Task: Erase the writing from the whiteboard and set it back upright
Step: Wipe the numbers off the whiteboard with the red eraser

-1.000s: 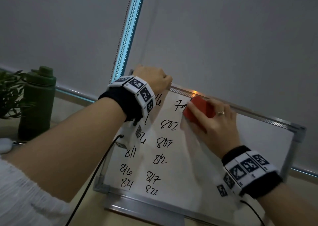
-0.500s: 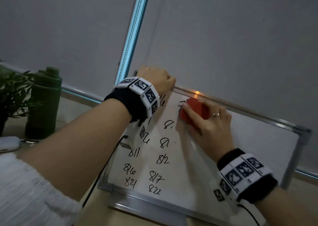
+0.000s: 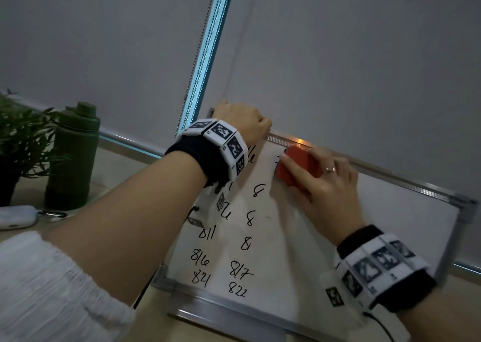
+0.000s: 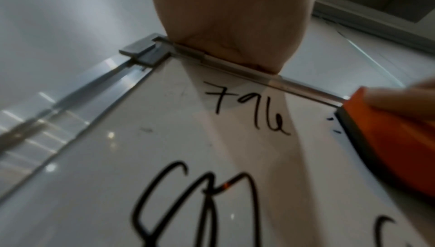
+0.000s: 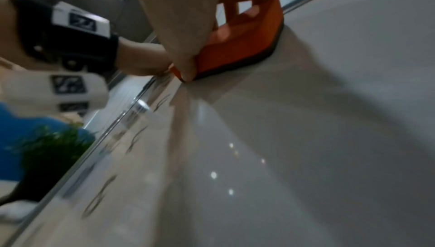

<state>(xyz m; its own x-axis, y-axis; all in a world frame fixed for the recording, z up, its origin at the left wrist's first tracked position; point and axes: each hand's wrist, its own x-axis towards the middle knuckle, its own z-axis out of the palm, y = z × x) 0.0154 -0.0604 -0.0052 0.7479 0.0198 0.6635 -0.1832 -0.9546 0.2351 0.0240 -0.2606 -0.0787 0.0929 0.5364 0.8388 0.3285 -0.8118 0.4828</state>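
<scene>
A metal-framed whiteboard (image 3: 299, 263) leans back against the window blind, with black handwritten numbers down its left part and its right part wiped blank. My left hand (image 3: 242, 122) grips the top edge near the top-left corner (image 4: 146, 52). My right hand (image 3: 322, 185) holds an orange eraser (image 3: 294, 167) with a dark felt underside (image 5: 235, 66), pressed flat on the board just below the top rail. In the left wrist view "796" (image 4: 247, 109) stands beside the eraser (image 4: 388, 139).
A dark green bottle (image 3: 73, 156) and a potted plant (image 3: 18, 138) stand on the desk at the left, with a small white object (image 3: 15, 216) in front. A bead chain (image 3: 200, 55) hangs between the blinds behind the board.
The eraser has moved left along the top of the board and wiped the later digits of the second column's upper numbers, leaving lone 8s. The left hand keeps its hold.
</scene>
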